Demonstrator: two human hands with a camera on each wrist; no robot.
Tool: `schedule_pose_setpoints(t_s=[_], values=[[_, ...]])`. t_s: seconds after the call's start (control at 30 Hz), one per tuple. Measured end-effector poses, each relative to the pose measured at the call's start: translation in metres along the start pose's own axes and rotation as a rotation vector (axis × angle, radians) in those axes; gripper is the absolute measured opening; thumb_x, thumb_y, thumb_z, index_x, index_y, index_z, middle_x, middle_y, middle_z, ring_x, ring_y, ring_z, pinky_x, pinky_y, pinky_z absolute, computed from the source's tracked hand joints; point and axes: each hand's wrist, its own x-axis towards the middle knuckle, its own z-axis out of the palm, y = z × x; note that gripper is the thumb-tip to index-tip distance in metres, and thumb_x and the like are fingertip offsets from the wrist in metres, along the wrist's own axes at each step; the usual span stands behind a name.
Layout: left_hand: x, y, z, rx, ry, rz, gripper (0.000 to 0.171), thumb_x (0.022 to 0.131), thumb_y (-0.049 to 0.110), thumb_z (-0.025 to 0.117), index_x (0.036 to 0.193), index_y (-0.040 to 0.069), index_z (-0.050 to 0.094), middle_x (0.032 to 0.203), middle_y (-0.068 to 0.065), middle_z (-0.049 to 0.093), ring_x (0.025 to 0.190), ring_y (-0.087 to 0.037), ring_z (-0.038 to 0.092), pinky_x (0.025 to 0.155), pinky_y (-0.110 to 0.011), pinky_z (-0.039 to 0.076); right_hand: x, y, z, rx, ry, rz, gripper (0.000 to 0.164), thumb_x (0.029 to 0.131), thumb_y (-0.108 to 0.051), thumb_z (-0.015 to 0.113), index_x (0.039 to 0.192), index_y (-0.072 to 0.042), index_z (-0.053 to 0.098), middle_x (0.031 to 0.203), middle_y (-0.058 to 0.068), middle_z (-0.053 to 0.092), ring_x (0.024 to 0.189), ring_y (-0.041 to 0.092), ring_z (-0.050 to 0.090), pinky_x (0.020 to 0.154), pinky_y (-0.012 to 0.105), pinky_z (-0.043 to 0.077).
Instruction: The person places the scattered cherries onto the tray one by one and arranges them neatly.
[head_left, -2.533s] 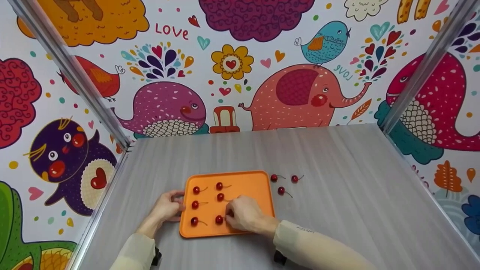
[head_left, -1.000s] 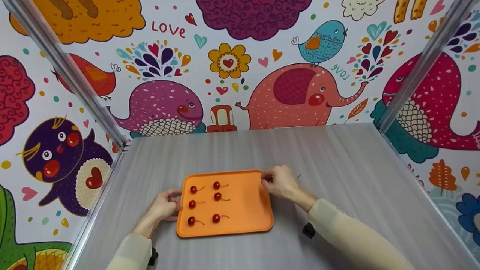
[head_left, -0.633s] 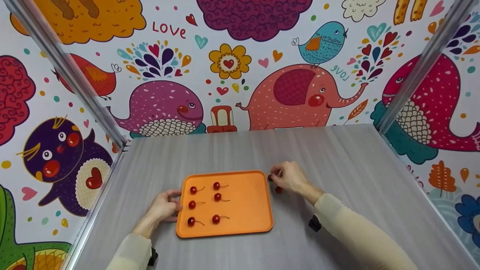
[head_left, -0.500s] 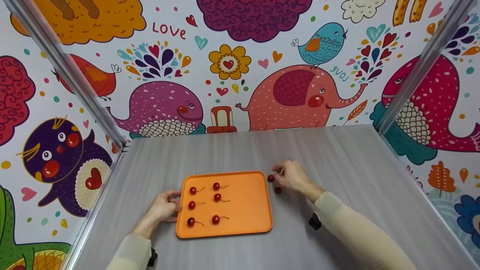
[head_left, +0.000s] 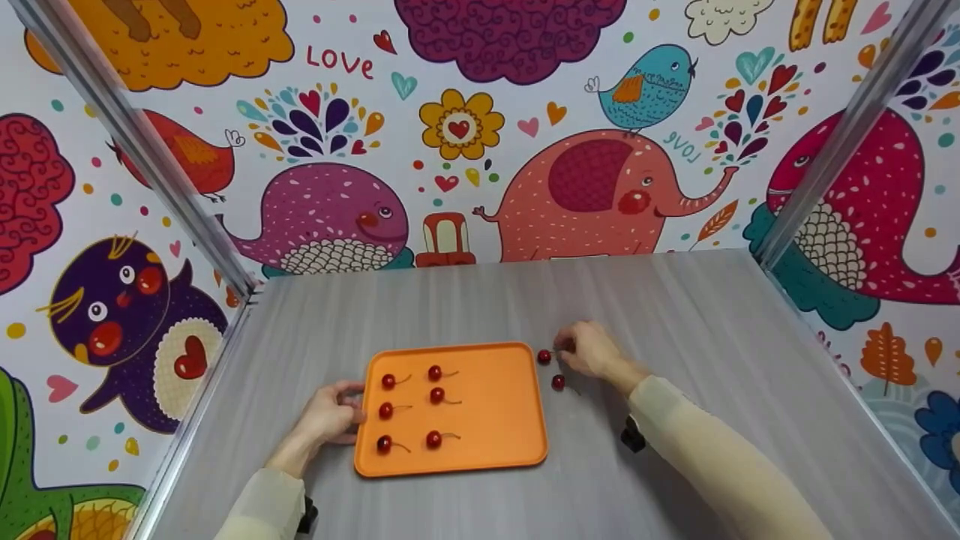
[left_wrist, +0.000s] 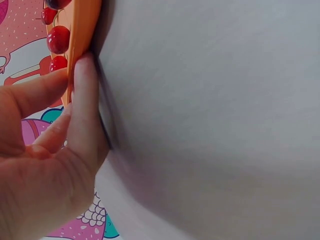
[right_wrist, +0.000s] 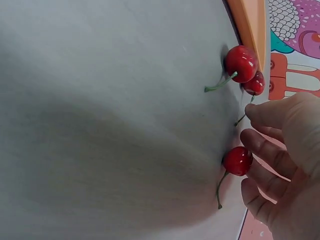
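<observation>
An orange tray (head_left: 499,409) lies on the table with several stemmed cherries (head_left: 437,395) in two columns on its left half. My left hand (head_left: 328,414) holds the tray's left rim, thumb and fingertips at the edge. My right hand (head_left: 598,352) hovers low just right of the tray. Its thumb and forefinger are slightly apart by the stem of a cherry (head_left: 544,357). A second loose cherry (head_left: 559,382) lies nearer to me. A third cherry (right_wrist: 238,161), hidden in the head view, sits beside the right hand's lower fingers in the right wrist view.
The grey wood-grain table (head_left: 480,307) runs back to a wall (head_left: 465,202) printed with cartoon animals. Metal posts (head_left: 150,165) stand at the back corners. The tray's right half shows bare orange surface.
My right hand has left the cherry at the tray's lower middle, crossed the tray and moved to the loose cherries at the right, drawing slightly further right. The left hand stays at the rim.
</observation>
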Motion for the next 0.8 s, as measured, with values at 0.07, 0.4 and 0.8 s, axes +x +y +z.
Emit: schedule_pose_setpoints(t_s=[0.07, 0.4, 0.8], values=[[0.0, 0.0, 0.0, 0.002, 0.0, 0.0, 0.063, 0.092, -0.007, 0.069, 0.153, -0.001, 0.062, 0.108, -0.009, 0.063, 0.087, -0.02, 0.071, 0.066, -0.038, 0.066, 0.002, 0.013, 0.007, -0.006, 0.005, -0.024, 0.01, 0.098, -0.012, 0.078, 0.102, -0.009, 0.087, 0.098, 0.008, 0.083, 0.09, 0.022, 0.075, 0.084, 0.045, 0.065], [0.001, -0.001, 0.0, 0.018, 0.011, 0.006, 0.062, 0.093, -0.007, 0.069, 0.154, 0.0, 0.062, 0.111, -0.012, 0.066, 0.092, -0.022, 0.072, 0.069, -0.04, 0.067, -0.001, -0.013, -0.003, -0.074, -0.028, 0.06, 0.01, 0.1, -0.008, 0.08, 0.105, -0.008, 0.089, 0.104, 0.009, 0.085, 0.094, 0.024, 0.077, 0.09, 0.05, 0.066], [0.0, -0.001, 0.0, 0.018, 0.011, 0.009, 0.062, 0.092, -0.007, 0.07, 0.153, 0.0, 0.062, 0.109, -0.011, 0.066, 0.09, -0.021, 0.073, 0.068, -0.039, 0.067, -0.002, -0.014, -0.001, -0.068, -0.027, 0.039, 0.009, 0.099, -0.009, 0.08, 0.102, -0.008, 0.088, 0.099, 0.009, 0.085, 0.089, 0.022, 0.076, 0.084, 0.048, 0.067]])
